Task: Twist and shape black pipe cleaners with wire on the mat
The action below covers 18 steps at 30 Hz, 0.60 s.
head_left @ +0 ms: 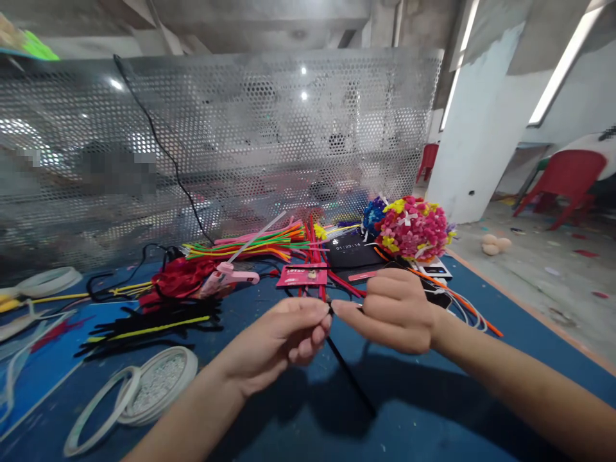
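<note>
My left hand (293, 330) is closed in a pinch, thumb against fingers, on a thin black pipe cleaner (350, 377). Its long end slants down to the right below the fingers. My right hand (397, 311) meets it fingertip to fingertip, the other fingers curled in, gripping the short dark end; exactly how that end is bent is hidden between the fingers. Just behind the hands lies a pink packet (303, 276). To the left, a bundle of black pipe cleaners (149, 327) has one yellow-green stem (178, 325) across it.
A pink glue gun (226, 277) rests by red fabric (180, 279). Behind are colourful pipe cleaners (250, 244), a dark timer display (351, 249) and a pink flower bouquet (414, 228). White rings (103, 410) and a round dish (185, 375) sit front left. A perforated metal screen (269, 141) stands behind.
</note>
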{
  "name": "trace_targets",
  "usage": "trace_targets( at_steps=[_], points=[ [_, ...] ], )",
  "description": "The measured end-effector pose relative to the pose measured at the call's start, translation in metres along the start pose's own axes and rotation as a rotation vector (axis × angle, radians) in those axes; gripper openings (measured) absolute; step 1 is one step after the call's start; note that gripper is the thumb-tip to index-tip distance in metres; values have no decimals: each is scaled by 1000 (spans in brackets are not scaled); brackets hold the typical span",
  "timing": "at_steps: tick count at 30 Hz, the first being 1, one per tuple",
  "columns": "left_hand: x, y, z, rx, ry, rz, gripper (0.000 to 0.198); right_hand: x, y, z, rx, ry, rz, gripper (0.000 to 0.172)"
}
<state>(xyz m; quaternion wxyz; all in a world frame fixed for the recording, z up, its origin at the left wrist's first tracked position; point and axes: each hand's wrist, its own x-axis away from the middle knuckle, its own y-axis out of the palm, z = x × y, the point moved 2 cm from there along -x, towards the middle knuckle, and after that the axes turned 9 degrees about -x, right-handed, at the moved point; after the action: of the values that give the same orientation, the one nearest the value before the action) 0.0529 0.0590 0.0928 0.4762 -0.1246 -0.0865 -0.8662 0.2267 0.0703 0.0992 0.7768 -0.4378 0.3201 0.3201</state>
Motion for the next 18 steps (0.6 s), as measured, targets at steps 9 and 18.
trace_targets(
  at_steps=[9, 18],
  points=[
    [-7, -14, -5, -218, 80, 172, 29, 10, 1, 16, 107, 95, -86, 11],
    [7, -63, -94, -176, 6, 544, 38, 91, -14, -9, -1, 996, -665, 32]
  ],
)
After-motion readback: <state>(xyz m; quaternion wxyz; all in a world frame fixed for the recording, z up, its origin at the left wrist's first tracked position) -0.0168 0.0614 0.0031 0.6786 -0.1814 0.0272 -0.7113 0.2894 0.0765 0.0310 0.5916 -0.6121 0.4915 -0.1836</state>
